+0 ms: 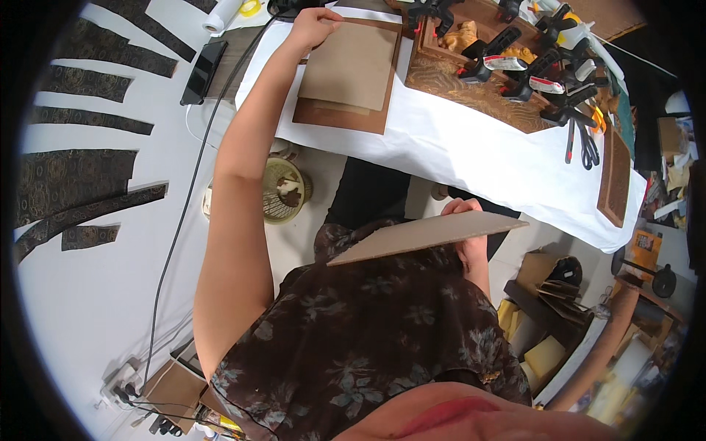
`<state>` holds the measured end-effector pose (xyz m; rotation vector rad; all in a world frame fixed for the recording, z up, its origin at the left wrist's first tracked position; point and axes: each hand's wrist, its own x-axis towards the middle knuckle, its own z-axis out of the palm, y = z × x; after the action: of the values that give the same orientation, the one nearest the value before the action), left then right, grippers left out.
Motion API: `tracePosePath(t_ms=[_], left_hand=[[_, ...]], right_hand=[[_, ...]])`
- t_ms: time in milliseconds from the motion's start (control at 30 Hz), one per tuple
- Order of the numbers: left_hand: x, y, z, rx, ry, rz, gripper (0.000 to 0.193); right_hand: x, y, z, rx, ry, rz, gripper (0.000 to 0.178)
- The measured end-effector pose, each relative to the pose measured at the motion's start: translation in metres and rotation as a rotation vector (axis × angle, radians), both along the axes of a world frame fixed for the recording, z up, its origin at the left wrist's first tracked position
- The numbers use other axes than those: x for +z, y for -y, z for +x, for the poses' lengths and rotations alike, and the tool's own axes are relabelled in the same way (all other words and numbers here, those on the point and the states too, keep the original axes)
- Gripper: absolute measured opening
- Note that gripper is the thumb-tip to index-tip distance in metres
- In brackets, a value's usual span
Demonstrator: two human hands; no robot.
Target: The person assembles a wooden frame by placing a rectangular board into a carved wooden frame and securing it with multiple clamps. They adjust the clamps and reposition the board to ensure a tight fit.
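Note:
My left arm reaches far across to the table. At its end, my left hand (315,28) has its fingers drawn together at the far left corner of a tan cardboard sheet (353,65). That sheet lies on a larger brown board (340,121), with the edge of another tan piece showing beneath it. Close to my body, my right hand (469,234) is closed around the right part of a second tan cardboard sheet (419,237). This sheet is held nearly edge-on and tilted over my lap, apart from the table. Part of my right hand is hidden behind it.
Black clamps (507,62) grip a brown wooden box (460,92) at the far right of the white-covered table (471,143). Scissors (588,147) and a brown panel (615,176) lie farther right. A phone (204,72), black cable (184,209) and green basket (283,191) are on the left.

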<state>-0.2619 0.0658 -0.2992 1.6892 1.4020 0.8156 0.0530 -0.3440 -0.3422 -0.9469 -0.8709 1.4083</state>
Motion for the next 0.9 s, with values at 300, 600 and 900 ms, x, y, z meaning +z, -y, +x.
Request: tracePosePath(t_ms=[300,600,900], left_hand=[[0.083,0.052,-0.05,0.199,0.153,0.187,0.024],[0.163,0.176,-0.178,0.806,-0.088,0.969,0.022],[0.103,0.199,-0.16,0.599,0.376,0.521,0.02]], right_hand=[[0.024,-0.035,-0.028,0.05,0.045,-0.067,0.029],[0.057,-0.098,-0.118,0.057,-0.035,-0.207,0.033],[0.057,-0.132,-0.149,-0.062,-0.043,-0.193,0.03]])
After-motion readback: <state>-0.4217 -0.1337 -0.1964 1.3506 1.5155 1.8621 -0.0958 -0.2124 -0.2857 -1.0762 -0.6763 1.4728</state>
